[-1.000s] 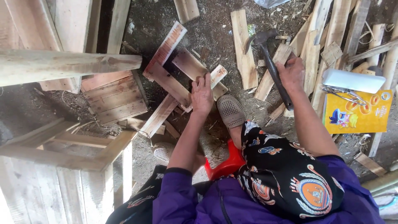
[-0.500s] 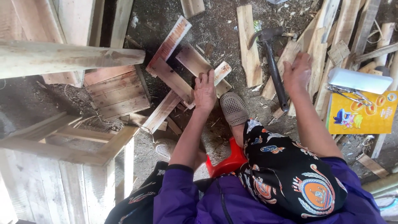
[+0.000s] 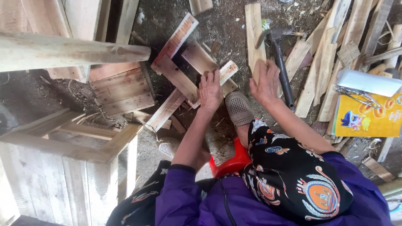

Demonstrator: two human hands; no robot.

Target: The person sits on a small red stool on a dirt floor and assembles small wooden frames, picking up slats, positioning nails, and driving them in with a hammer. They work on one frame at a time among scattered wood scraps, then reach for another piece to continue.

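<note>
The left hand (image 3: 210, 90) lies flat, fingers spread a little, pressing down on a joined frame of short boards (image 3: 178, 77) that sits on the dirt ground (image 3: 226, 25) just ahead of the person's grey mesh shoe (image 3: 238, 109). It grips nothing; the palm simply rests on the wood where two slats cross, beside a small pale offcut (image 3: 228, 70). The right hand (image 3: 265, 81) is open too, fingers loosely curved, touching the lower end of a long pale plank (image 3: 254, 31) that runs away from the person; whether the fingers close round its edge I cannot tell. Just beside that hand, on its right, a hammer (image 3: 279, 54) lies on the ground, dark handle pointing back toward the person and steel head at the far end near the plank; the hand is not holding it. Further right is a heap of loose slats (image 3: 324, 62), with a yellow printed packet (image 3: 368, 115) and a white box (image 3: 368, 81) on top. To the left stand a small slatted crate (image 3: 121, 88), a round wooden post (image 3: 71, 50) lying across, and a bigger box frame (image 3: 63, 146). The person sits low on a red stool (image 3: 228, 163), in purple sleeves and a patterned dark cloth.
</note>
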